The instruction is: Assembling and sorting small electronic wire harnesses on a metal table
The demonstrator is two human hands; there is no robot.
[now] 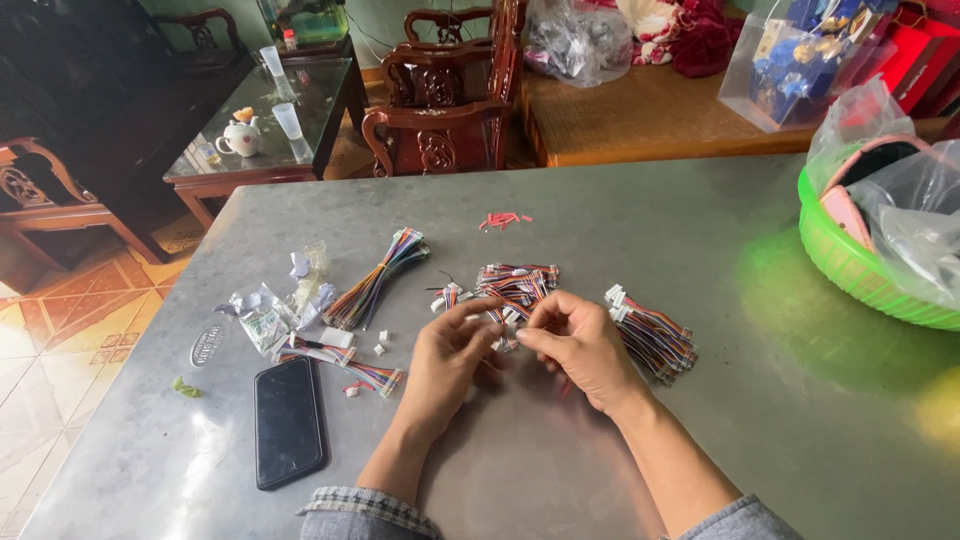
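At the far left of the grey metal table [700,230] a small green scrap [185,388] lies near the edge, with an oval grey sticker [207,345] just beyond it and a black phone [288,422] lying flat, screen up, to its right. Above the phone sits a cluster of small crumpled clear plastic bags [275,312], some with white and green printing too small to make out, and beside them a long bundle of multicoloured wires [375,280] runs diagonally; a shorter wire harness [345,362] with white connectors lies between the bags and the phone. The left hand [447,360] has its fingers curled in, thumb and forefinger pressed together on a small white connector piece [503,318] at the meeting point of both hands. The right hand [578,345] mirrors it, fingertips pinched close on the same small piece, the other fingers folded loosely; how the piece sits between them is hidden. Just behind the fingertips lies a heap of short coloured wire leads [515,280], and farther back a few red bits [500,220]. Right of the right hand rests another tied wire bundle [652,335] with white plugs. At the far right a green plastic basket [850,265] holds clear bags and something pink
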